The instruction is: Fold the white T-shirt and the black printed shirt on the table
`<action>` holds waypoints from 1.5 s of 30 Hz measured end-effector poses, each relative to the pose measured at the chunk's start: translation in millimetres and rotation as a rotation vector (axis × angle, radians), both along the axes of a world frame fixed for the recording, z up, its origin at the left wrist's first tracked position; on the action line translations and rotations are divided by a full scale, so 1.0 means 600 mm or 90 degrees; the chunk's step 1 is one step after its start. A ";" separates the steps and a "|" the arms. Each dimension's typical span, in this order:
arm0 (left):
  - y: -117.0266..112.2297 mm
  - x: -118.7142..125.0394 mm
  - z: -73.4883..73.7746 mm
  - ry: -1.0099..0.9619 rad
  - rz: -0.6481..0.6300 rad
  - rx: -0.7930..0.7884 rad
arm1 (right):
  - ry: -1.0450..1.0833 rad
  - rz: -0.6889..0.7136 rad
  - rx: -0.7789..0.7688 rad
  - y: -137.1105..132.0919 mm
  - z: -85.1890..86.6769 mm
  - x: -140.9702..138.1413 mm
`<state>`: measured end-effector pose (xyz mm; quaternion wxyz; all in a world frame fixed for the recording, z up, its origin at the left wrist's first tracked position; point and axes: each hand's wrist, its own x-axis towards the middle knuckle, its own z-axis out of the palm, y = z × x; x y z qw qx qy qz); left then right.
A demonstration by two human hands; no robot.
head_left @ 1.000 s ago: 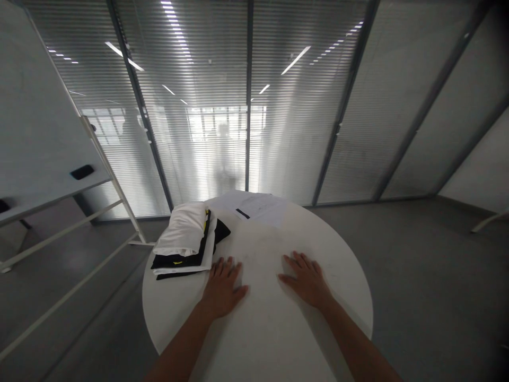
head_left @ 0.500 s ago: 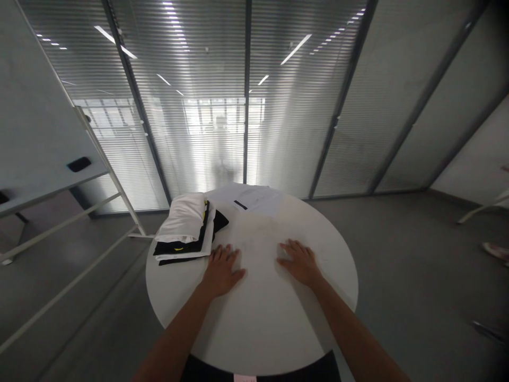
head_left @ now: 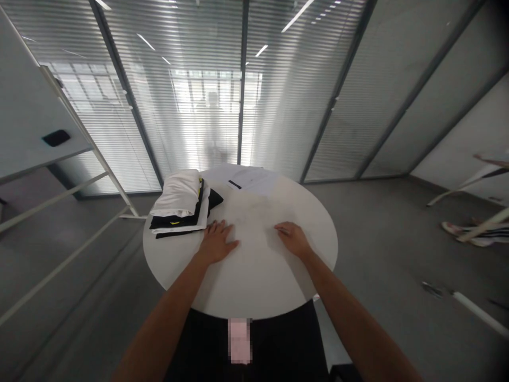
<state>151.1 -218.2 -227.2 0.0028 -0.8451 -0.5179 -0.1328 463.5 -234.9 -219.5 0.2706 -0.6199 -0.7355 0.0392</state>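
My left hand (head_left: pixel 216 242) lies flat on the round white table (head_left: pixel 254 286), its fingers spread and nothing in it. Just beyond its fingertips, at the table's left side, is a stack of folded clothes. A white folded garment (head_left: pixel 177 193) tops the stack, with black and white layers below and a bit of yellow showing. My right hand (head_left: pixel 293 237) is over the right half of the table. Its fingers are bent and drawn together, and nothing shows in them.
White sheets, perhaps paper or cloth (head_left: pixel 258 179), lie at the table's far edge with a small black strip (head_left: pixel 234 184) on them. A whiteboard on a frame (head_left: pixel 35 122) stands at left. Beyond is a glass wall with blinds (head_left: pixel 207 122). At far right are a person's shoes (head_left: pixel 469 234).
My right hand has gone from lying flat with spread fingers to bent, gathered fingers. My left hand stays flat by the stack. The view has tipped down and turned a little right.
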 end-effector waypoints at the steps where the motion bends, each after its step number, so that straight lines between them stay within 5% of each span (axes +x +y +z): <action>1: 0.000 0.000 -0.001 0.002 0.000 0.001 | 0.000 0.013 0.008 -0.003 0.000 -0.001; 45: -0.004 0.000 0.000 0.022 -0.003 -0.005 | -0.095 -0.003 -0.005 -0.031 -0.001 -0.022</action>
